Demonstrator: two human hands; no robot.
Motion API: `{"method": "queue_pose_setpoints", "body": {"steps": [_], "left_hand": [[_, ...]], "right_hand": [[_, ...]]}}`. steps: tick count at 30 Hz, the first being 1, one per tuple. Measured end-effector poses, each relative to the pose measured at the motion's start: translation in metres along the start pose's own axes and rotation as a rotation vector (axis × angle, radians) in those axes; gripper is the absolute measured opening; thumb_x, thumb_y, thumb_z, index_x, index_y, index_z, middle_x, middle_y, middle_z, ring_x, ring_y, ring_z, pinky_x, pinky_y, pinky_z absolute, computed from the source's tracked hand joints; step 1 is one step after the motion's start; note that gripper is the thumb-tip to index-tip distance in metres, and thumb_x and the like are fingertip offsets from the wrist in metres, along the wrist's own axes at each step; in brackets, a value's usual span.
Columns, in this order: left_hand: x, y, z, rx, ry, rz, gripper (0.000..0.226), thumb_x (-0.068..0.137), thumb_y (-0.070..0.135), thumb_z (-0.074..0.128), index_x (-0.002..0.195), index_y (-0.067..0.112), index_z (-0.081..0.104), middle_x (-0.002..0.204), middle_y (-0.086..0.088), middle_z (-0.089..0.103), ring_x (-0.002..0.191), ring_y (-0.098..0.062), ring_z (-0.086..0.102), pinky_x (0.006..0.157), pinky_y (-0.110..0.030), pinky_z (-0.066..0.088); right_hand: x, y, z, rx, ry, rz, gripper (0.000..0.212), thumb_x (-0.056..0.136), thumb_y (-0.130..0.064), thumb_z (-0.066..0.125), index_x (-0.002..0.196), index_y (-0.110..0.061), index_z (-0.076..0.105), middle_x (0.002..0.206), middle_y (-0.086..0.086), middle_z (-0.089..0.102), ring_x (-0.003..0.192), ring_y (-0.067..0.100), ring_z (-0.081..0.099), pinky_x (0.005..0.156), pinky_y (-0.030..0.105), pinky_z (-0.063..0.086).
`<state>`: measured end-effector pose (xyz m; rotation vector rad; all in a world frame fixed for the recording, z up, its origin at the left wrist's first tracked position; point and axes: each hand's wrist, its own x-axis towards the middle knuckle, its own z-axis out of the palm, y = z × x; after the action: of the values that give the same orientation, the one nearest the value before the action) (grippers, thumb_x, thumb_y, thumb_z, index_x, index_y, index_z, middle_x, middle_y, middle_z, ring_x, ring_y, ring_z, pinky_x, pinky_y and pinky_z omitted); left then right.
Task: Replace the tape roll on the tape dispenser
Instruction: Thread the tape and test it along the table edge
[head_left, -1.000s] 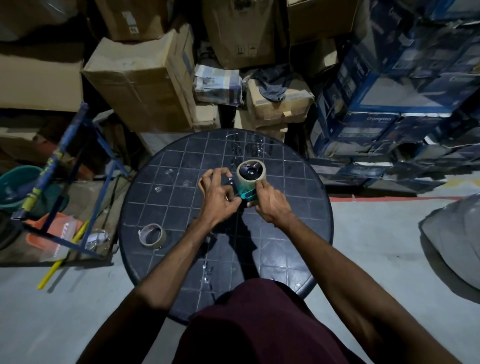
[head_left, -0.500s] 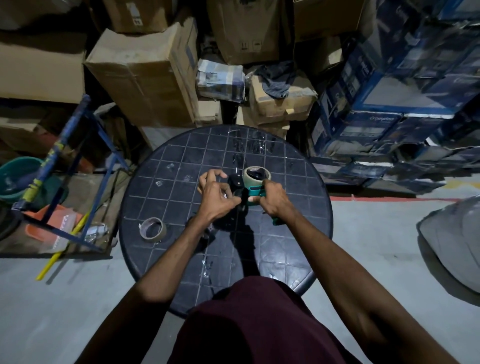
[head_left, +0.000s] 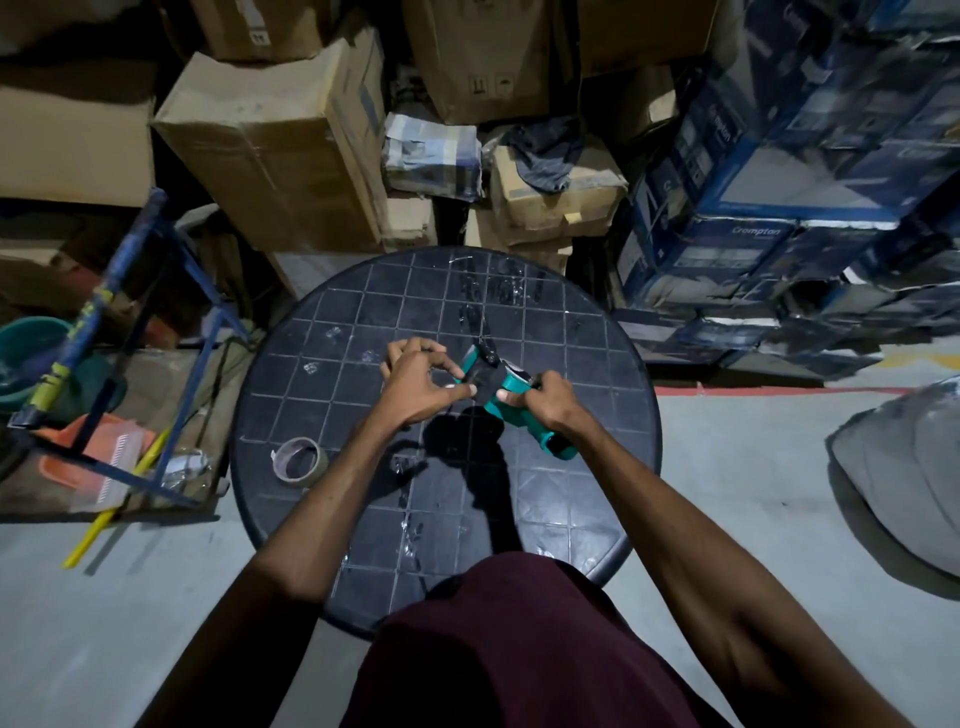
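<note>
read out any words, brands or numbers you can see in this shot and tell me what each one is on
"Crompton": on a blue carton in the stack right of the table.
"Crompton", turned sideways and only partly legible: on a higher blue carton in the same stack.
Handling symbols, no words readable: on a brown box at the back.
White label, too small to read: on a brown box top left.
No readable text on the dispenser or the spare roll.

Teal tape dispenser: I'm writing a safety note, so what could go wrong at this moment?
The left hand works at the front of the teal tape dispenser, where a cutting blade may nick fingertips. The right hand holds it above the round black table; it may slip in the dim light.
</note>
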<state>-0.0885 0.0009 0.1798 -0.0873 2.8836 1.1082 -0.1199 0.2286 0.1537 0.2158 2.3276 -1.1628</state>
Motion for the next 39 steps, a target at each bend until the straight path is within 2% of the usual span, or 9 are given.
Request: {"method": "queue_pose_setpoints", "body": {"steps": [7,10,16,20,24,29,34,37,39], "left_hand": [[0.003,0.007,0.011,0.005,0.025,0.052,0.006,0.086,0.034,0.072,0.08,0.032,0.071,0.121,0.011,0.051,0.125,-0.019,0.031,0.098,-0.038,0.02],[0.005,0.007,0.011,0.103,0.02,0.099,0.021,0.085,0.038,0.059,0.085,0.022,0.072,0.124,0.003,0.049,0.125,-0.023,0.032,0.095,-0.036,0.019],[0.01,0.007,0.003,0.227,0.042,0.229,0.017,0.092,0.033,0.06,0.091,0.019,0.07,0.126,0.0,0.044,0.125,-0.021,0.028,0.097,-0.037,0.017],[0.017,0.002,0.005,0.273,0.069,0.21,0.018,0.092,0.035,0.06,0.092,0.021,0.07,0.124,0.002,0.044,0.125,-0.021,0.027,0.099,-0.039,0.017],[0.019,-0.002,0.014,0.214,0.051,0.092,0.016,0.095,0.034,0.059,0.099,0.022,0.069,0.12,0.001,0.048,0.123,-0.023,0.031,0.099,-0.041,0.021],[0.004,0.0,0.038,-0.054,0.108,-0.082,0.024,0.098,0.043,0.053,0.113,0.027,0.061,0.114,0.001,0.057,0.119,-0.022,0.039,0.098,-0.042,0.031],[-0.038,0.007,0.065,-0.619,0.188,-0.394,0.013,0.097,0.026,0.058,0.097,0.015,0.065,0.089,0.001,0.069,0.083,-0.019,0.066,0.084,-0.037,0.052],[-0.064,0.015,0.067,-0.823,-0.142,-0.642,0.035,0.097,0.043,0.058,0.104,0.01,0.068,0.093,-0.007,0.07,0.076,-0.017,0.062,0.069,-0.032,0.053],[-0.071,0.017,0.066,-0.956,-0.338,-0.71,0.054,0.091,0.057,0.06,0.114,0.009,0.065,0.109,-0.015,0.07,0.096,-0.026,0.066,0.084,-0.042,0.057]], "right_hand": [[0.005,0.008,0.0,0.075,-0.034,0.06,0.05,0.08,-0.047,0.081,0.108,-0.01,0.061,0.101,0.012,0.071,0.082,0.029,0.071,0.068,0.041,0.059],[0.003,0.007,0.0,0.099,-0.059,0.067,0.046,0.084,-0.045,0.079,0.104,-0.007,0.06,0.1,0.015,0.071,0.082,0.032,0.072,0.074,0.048,0.063],[-0.001,0.007,-0.005,0.195,-0.156,0.103,0.056,0.088,-0.042,0.077,0.119,-0.001,0.056,0.105,0.02,0.07,0.064,0.025,0.071,0.054,0.034,0.058],[-0.014,0.005,0.004,0.251,-0.166,0.082,0.03,0.095,-0.036,0.07,0.102,-0.01,0.057,0.098,0.017,0.07,0.066,0.024,0.067,0.053,0.033,0.055],[-0.018,0.003,0.02,0.404,-0.151,0.0,0.01,0.102,-0.023,0.061,0.111,-0.019,0.06,0.1,0.012,0.067,0.064,0.021,0.061,0.047,0.027,0.05],[-0.006,0.0,0.04,0.513,-0.042,0.035,0.027,0.103,-0.024,0.058,0.13,-0.017,0.055,0.115,0.003,0.066,0.088,0.018,0.063,0.069,0.03,0.05],[-0.001,-0.004,0.047,0.716,0.074,0.065,0.013,0.101,-0.012,0.059,0.105,-0.023,0.064,0.105,0.007,0.073,0.08,0.021,0.067,0.064,0.032,0.054],[0.002,-0.004,0.041,0.766,0.108,0.074,0.012,0.098,-0.011,0.064,0.108,-0.018,0.067,0.099,0.007,0.073,0.08,0.024,0.068,0.063,0.032,0.056],[0.003,-0.005,0.04,0.809,0.091,0.069,0.01,0.097,-0.01,0.066,0.105,-0.014,0.067,0.098,0.008,0.073,0.083,0.026,0.069,0.071,0.037,0.058]]}}
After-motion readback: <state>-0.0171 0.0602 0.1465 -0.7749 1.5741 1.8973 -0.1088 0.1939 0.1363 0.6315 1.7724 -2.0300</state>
